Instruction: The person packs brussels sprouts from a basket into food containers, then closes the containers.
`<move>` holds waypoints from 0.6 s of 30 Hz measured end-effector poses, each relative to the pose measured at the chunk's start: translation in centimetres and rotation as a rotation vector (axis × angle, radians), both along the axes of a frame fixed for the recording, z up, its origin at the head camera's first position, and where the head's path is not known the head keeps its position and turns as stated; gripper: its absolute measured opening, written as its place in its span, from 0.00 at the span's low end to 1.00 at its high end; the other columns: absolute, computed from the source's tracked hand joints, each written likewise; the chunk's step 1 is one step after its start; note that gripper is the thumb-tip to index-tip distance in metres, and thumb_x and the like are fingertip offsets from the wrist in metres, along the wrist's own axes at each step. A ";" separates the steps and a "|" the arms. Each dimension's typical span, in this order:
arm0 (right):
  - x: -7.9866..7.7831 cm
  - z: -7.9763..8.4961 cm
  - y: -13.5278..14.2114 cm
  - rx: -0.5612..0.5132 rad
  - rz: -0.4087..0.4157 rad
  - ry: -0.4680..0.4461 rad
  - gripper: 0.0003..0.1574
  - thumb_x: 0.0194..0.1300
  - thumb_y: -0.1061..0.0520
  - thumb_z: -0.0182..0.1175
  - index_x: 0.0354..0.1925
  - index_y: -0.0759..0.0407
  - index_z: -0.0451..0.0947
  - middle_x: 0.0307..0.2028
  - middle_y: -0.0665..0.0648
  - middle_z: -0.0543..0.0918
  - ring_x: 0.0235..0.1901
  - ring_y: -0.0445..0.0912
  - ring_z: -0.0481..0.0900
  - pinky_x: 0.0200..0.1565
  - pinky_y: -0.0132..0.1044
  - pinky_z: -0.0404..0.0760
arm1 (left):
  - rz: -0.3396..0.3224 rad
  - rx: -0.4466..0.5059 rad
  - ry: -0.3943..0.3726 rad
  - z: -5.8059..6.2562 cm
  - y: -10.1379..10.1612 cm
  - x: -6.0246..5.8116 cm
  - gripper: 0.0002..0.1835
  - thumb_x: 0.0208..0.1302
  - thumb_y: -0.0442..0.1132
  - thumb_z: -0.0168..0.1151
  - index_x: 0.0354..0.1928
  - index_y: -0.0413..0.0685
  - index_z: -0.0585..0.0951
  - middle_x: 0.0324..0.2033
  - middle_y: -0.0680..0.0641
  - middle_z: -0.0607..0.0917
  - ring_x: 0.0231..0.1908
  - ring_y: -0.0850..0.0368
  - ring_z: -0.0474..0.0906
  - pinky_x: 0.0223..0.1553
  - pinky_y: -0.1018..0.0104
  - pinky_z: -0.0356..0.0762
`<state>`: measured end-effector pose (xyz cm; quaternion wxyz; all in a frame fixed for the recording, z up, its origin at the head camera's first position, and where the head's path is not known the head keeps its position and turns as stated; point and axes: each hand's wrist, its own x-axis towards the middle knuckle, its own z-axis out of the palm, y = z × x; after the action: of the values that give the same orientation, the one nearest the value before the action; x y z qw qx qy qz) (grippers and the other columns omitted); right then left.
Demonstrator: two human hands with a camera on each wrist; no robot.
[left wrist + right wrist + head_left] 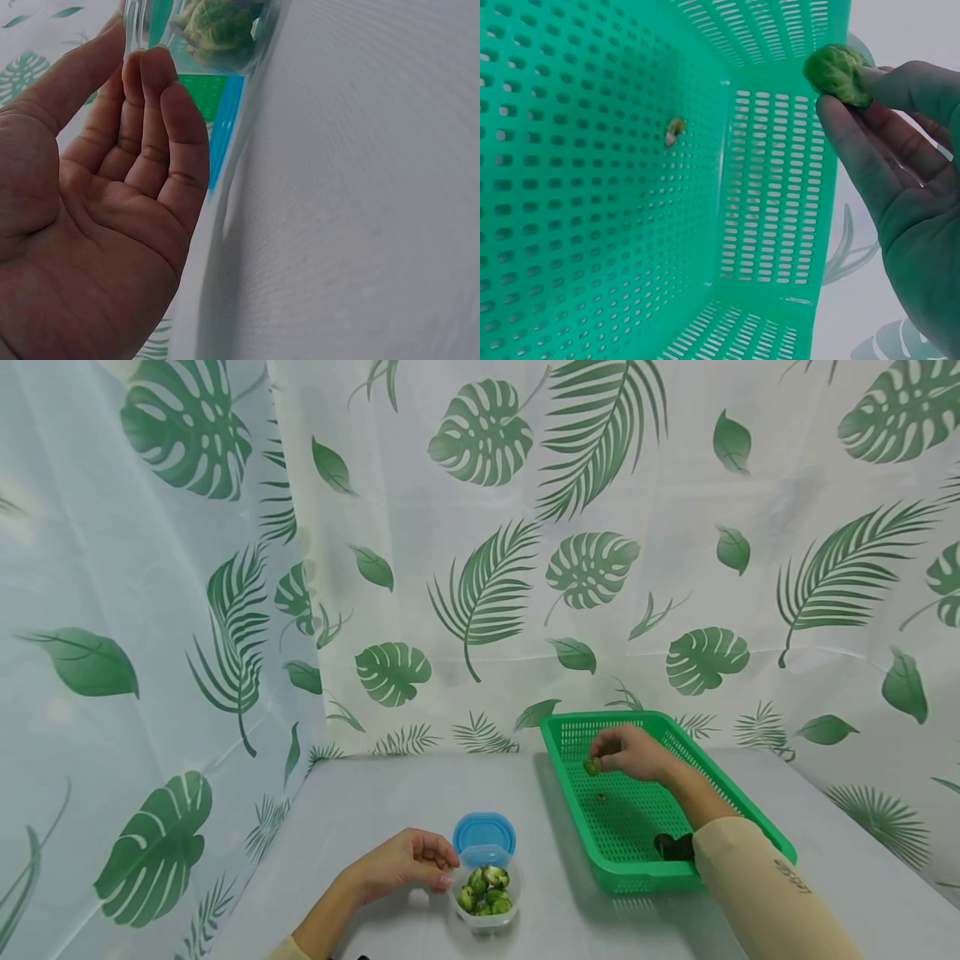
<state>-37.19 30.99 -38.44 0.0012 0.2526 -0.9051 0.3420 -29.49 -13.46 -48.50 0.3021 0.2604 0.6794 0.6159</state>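
Between thumb and fingertips my right hand (633, 753) pinches a Brussels sprout (837, 73) above the far part of the green plastic basket (592, 852). A small brownish-green scrap (675, 130) lies on the basket floor below. My left hand (405, 864) holds the near-left rim of a clear plastic container (487, 922), its thumb over the rim and its bent fingertips against the side. Several Brussels sprouts (486, 892) fill the container, green with some pale leaves.
A blue lid (483, 833) lies just behind the container on the white table (390, 793). To the right, the basket's slotted walls rise around its floor. Leaf-printed curtains (480, 610) hang at the back and the left side.
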 end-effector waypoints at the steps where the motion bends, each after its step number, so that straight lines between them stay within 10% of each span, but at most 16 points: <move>1: 0.0 0.1 -0.1 -0.001 -0.002 0.005 0.06 0.68 0.67 0.63 0.43 0.64 0.84 0.39 0.59 0.87 0.38 0.48 0.82 0.42 0.45 0.83 | 0.001 -0.001 -0.002 0.0 0.0 0.0 0.22 0.67 0.32 0.69 0.56 0.20 0.77 0.35 0.53 0.87 0.34 0.63 0.84 0.40 0.68 0.85; 18: 1.0 2.9 -2.5 0.010 0.036 0.158 0.07 0.70 0.62 0.66 0.46 0.57 0.86 0.43 0.54 0.89 0.46 0.49 0.85 0.48 0.46 0.82 | 0.004 0.009 -0.006 0.0 0.0 0.0 0.25 0.65 0.33 0.71 0.55 0.19 0.76 0.35 0.53 0.87 0.33 0.62 0.84 0.39 0.68 0.85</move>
<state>-36.19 28.47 -35.50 0.0652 0.2951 -0.8991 0.3167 -29.52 -13.45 -48.51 0.3016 0.2588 0.6761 0.6204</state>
